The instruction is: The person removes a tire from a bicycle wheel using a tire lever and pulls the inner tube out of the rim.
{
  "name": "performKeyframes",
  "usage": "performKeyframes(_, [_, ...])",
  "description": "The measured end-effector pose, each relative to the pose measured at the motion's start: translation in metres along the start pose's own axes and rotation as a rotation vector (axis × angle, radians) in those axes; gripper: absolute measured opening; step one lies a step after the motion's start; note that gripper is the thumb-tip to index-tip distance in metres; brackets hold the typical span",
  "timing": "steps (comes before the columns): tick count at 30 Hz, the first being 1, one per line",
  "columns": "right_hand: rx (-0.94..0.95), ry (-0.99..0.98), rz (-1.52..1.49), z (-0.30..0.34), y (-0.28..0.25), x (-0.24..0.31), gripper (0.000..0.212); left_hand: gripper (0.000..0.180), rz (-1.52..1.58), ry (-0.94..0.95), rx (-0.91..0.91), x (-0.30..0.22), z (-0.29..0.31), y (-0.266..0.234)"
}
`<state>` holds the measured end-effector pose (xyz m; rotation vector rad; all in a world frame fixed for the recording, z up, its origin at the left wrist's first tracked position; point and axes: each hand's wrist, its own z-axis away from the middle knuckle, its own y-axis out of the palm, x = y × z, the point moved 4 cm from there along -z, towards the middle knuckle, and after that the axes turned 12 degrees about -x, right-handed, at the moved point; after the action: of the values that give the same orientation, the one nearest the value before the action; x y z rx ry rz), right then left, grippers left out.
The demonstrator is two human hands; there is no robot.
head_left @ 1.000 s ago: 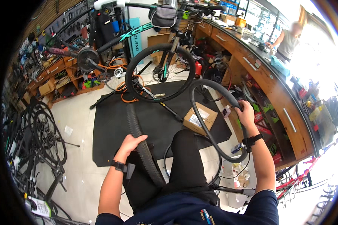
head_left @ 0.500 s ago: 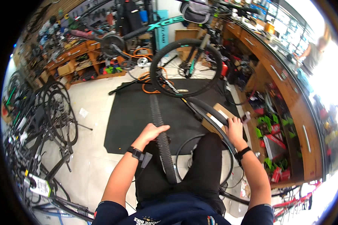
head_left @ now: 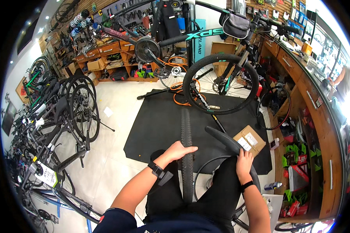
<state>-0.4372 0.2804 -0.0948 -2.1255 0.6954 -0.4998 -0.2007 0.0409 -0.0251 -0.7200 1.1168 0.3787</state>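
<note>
Gripped one knobbed tyre (head_left: 186, 174) with the left hand (head_left: 178, 150), with thumb laid across the tread and fingers mostly hidden. Held one smooth black loop (head_left: 221, 138) in the right hand (head_left: 245, 162), with fingers folded over its edge; could not tell how tightly. Had the tyre upright between the two knees, and the loop to the right of the tyre, with its far end apart from the tread. Saw also one thin black ring (head_left: 195, 180) near the right knee; could not tell its connection with the loop.

Found one black mat (head_left: 155, 128) around the far part of the tyre, with its left edge meeting the pale floor (head_left: 112, 151). Had wide room for moving to the left, but narrower room to the right, between one carton (head_left: 256, 136) and one wooden cabinet (head_left: 326, 198). Saw one bicycle wheel (head_left: 189, 77) over the far part of the mat, and one spray can (head_left: 273, 186) near the right forearm.

Found the carton closed, so could not see its content. Saw in the open cabinet several green-and-black packages (head_left: 295, 154) and red boxes (head_left: 293, 209).
</note>
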Motion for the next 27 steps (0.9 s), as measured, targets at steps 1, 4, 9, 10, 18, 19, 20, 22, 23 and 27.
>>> performKeyframes(1, [0.001, 0.007, 0.0, 0.0, 0.001, 0.0, 0.042, 0.046, -0.034, -0.043, 0.031, -0.006, 0.002, -0.001])
performKeyframes(4, [0.025, -0.007, 0.026, 0.0, 0.003, -0.002, 0.041, 0.046, -0.067, -0.005, 0.023, 0.0, -0.006, -0.002])
performKeyframes(9, [0.045, -0.015, 0.043, 0.004, 0.014, -0.008, 0.037, 0.062, -0.034, 0.146, -0.011, -0.003, -0.013, -0.001])
performKeyframes(10, [0.065, 0.005, 0.057, 0.003, 0.012, -0.01, 0.037, 0.066, -0.097, 0.125, -0.06, -0.012, -0.012, -0.004])
performKeyframes(18, [0.07, 0.003, 0.047, 0.004, 0.012, -0.005, 0.036, 0.106, -0.314, 0.17, -0.352, -0.021, -0.003, -0.028])
performKeyframes(19, [0.076, 0.007, 0.05, 0.004, 0.013, -0.006, 0.036, 0.109, -0.334, 0.218, -0.406, -0.022, -0.005, -0.032])
performKeyframes(20, [0.081, 0.01, 0.052, 0.004, 0.014, -0.007, 0.035, 0.111, -0.355, 0.265, -0.46, -0.023, -0.006, -0.033])
performKeyframes(22, [0.097, 0.017, 0.072, 0.002, 0.011, -0.005, 0.04, 0.114, -0.294, 0.252, -0.475, -0.019, -0.011, -0.036])
performKeyframes(23, [0.111, 0.022, 0.076, 0.002, 0.011, -0.006, 0.04, 0.113, -0.243, 0.235, -0.481, -0.016, -0.016, -0.04])
performKeyframes(27, [0.102, 0.038, 0.054, 0.005, 0.015, -0.007, 0.04, 0.106, -0.141, 0.074, -0.562, -0.009, -0.031, -0.049])
